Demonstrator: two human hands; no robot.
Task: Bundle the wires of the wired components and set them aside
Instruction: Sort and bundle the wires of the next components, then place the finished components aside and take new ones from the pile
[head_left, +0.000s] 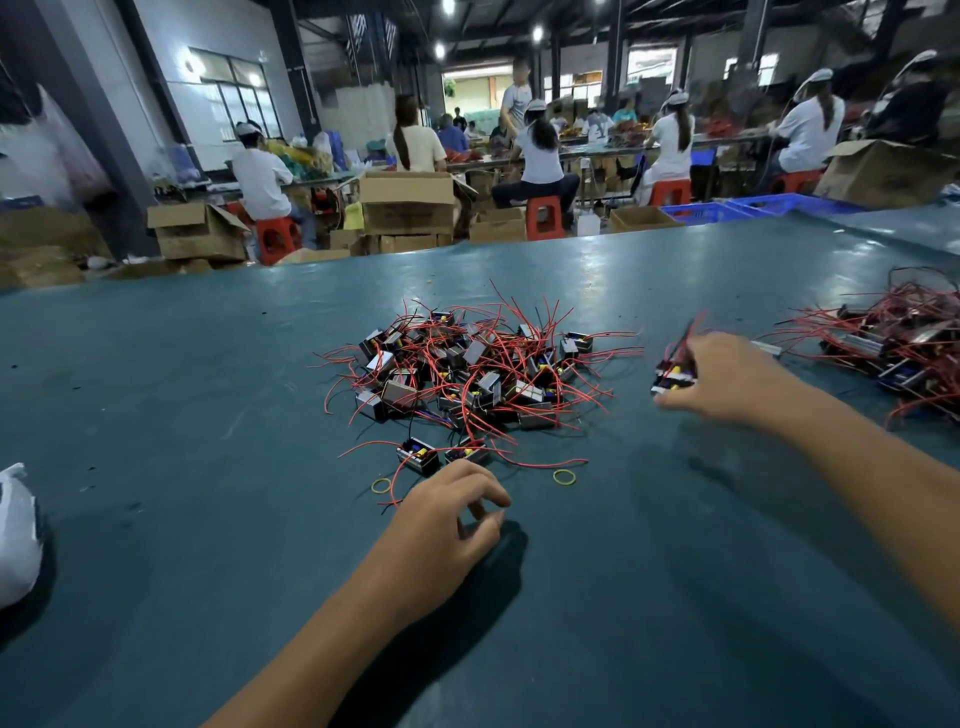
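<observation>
A heap of small box-shaped components with loose red wires lies in the middle of the teal table. My right hand reaches out to the right of the heap and grips a bundled set of components just above the table. My left hand hovers near the front of the heap, its fingers loosely curled and holding nothing. Two single components lie just beyond its fingers. Two yellow rubber bands lie on the table nearby.
A second pile of components with gathered red wires sits at the right edge. A white plastic bag lies at the left edge. Beyond the table are cardboard boxes, red stools, blue crates and seated workers.
</observation>
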